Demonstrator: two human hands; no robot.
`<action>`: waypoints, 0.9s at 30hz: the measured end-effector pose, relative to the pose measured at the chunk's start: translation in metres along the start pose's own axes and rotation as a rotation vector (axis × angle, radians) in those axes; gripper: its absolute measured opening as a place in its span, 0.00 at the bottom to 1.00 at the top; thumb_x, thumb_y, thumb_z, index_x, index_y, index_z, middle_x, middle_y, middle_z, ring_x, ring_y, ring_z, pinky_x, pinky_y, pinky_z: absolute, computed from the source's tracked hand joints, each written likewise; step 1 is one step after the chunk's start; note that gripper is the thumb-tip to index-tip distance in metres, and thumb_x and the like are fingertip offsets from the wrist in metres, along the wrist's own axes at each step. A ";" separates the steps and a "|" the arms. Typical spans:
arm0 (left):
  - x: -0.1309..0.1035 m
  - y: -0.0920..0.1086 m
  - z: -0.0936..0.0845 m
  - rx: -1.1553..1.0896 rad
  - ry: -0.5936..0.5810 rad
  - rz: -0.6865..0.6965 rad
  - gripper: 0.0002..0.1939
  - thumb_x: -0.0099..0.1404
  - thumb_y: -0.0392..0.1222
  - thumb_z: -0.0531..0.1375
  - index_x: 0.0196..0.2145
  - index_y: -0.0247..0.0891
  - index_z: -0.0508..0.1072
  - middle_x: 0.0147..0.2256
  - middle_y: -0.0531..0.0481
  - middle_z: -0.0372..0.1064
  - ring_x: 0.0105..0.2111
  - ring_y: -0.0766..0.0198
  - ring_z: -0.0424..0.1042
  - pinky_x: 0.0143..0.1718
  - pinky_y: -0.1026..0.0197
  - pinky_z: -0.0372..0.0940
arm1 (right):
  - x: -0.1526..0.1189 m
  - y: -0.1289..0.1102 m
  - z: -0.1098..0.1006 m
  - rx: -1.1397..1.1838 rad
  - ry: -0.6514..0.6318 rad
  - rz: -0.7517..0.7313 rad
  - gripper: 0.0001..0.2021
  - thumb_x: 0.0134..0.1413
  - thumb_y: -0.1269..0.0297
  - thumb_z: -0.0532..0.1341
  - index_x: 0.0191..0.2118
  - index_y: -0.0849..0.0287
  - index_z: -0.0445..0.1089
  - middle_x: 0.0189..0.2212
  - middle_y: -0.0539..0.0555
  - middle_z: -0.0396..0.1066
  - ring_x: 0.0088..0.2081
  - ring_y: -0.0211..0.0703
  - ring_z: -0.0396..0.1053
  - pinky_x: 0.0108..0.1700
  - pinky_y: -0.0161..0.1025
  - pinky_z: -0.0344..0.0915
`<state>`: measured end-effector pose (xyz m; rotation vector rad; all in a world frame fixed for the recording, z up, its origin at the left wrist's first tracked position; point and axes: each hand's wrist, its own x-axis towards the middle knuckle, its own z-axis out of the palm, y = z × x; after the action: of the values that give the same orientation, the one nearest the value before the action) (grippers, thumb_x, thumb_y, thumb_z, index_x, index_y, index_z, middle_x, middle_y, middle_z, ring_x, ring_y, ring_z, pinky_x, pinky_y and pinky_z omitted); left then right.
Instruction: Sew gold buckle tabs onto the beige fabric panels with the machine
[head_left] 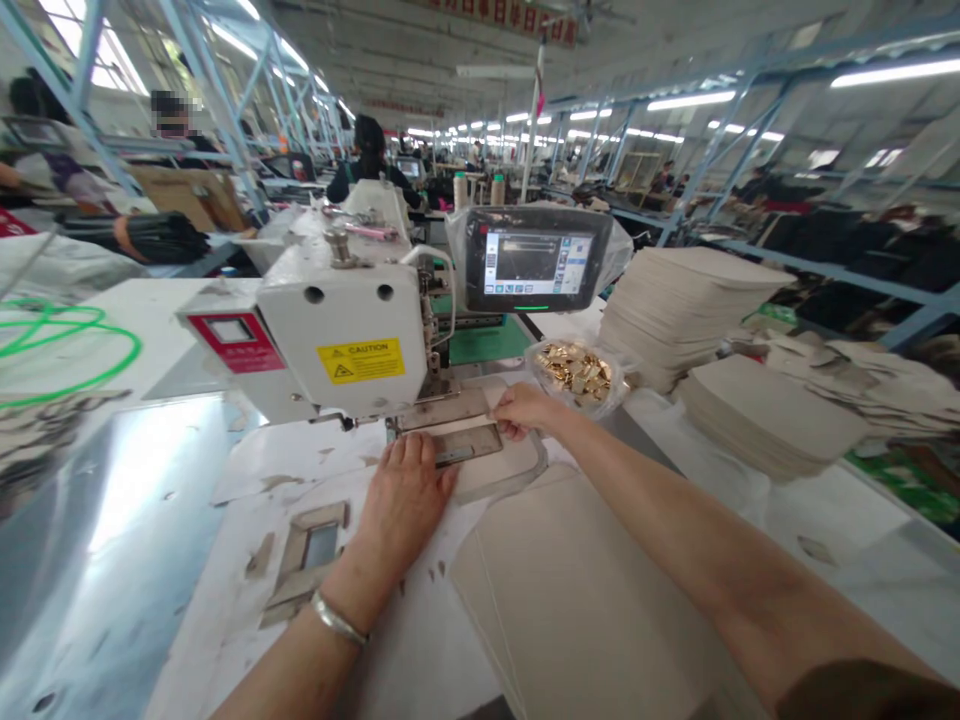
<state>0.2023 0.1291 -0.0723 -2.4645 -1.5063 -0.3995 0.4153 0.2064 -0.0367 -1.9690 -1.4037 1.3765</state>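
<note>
My left hand [409, 485] lies palm down with its fingers stretched out over the near left end of a metal clamp plate [472, 443]. The plate sits on a beige panel [517, 460] under the head of a white sewing machine [341, 350]. At the plate's right end, my right hand [521, 411] has its thumb and fingers pinched together. A pale strip [461, 427] runs up to those fingertips, but what they hold is hidden. Nearest my left wrist is a beige rectangular frame piece [300, 560] on the white tabletop.
A control screen [532, 262] stands behind the work. Right of it are a bag of gold metal pieces [577, 372] and tall stacks of beige panels [675, 300]. More panels [585, 590] lie under my right forearm. A person [367, 155] sits beyond the machine.
</note>
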 end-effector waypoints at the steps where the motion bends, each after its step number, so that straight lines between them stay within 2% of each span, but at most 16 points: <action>1: 0.001 0.001 0.001 -0.004 0.011 0.003 0.22 0.68 0.47 0.53 0.50 0.25 0.68 0.44 0.33 0.69 0.46 0.46 0.68 0.49 0.48 0.64 | 0.001 0.000 -0.001 0.000 -0.018 0.008 0.12 0.56 0.76 0.61 0.23 0.64 0.65 0.11 0.47 0.64 0.13 0.32 0.63 0.19 0.28 0.65; 7: 0.003 0.002 0.002 -0.022 0.011 0.028 0.20 0.68 0.47 0.52 0.49 0.28 0.68 0.43 0.35 0.70 0.45 0.47 0.69 0.49 0.47 0.64 | 0.004 0.000 -0.005 -0.045 -0.022 0.040 0.11 0.54 0.76 0.62 0.22 0.65 0.65 0.11 0.47 0.64 0.13 0.32 0.62 0.20 0.29 0.66; 12: 0.001 -0.006 0.001 -0.010 -0.004 0.039 0.21 0.68 0.48 0.52 0.48 0.27 0.69 0.41 0.35 0.70 0.44 0.46 0.69 0.49 0.47 0.64 | 0.009 -0.001 -0.001 -0.100 0.021 0.011 0.10 0.51 0.75 0.63 0.21 0.64 0.66 0.11 0.48 0.66 0.12 0.32 0.60 0.17 0.29 0.61; 16: -0.003 -0.018 0.000 0.019 -0.001 0.041 0.21 0.68 0.49 0.53 0.47 0.28 0.69 0.42 0.37 0.70 0.44 0.47 0.69 0.49 0.48 0.63 | 0.012 -0.006 0.011 -0.147 0.042 -0.016 0.12 0.50 0.73 0.62 0.18 0.63 0.65 0.12 0.47 0.66 0.11 0.30 0.56 0.14 0.28 0.54; 27: -0.021 -0.064 -0.009 0.046 -0.073 0.002 0.21 0.69 0.53 0.50 0.45 0.32 0.70 0.42 0.39 0.71 0.44 0.48 0.70 0.53 0.47 0.60 | 0.007 -0.032 0.051 -0.208 0.016 -0.068 0.12 0.49 0.70 0.62 0.18 0.63 0.65 0.12 0.47 0.65 0.11 0.29 0.58 0.12 0.27 0.53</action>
<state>0.1355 0.1373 -0.0679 -2.4690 -1.5234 -0.2744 0.3555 0.2150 -0.0406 -2.0324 -1.6485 1.2252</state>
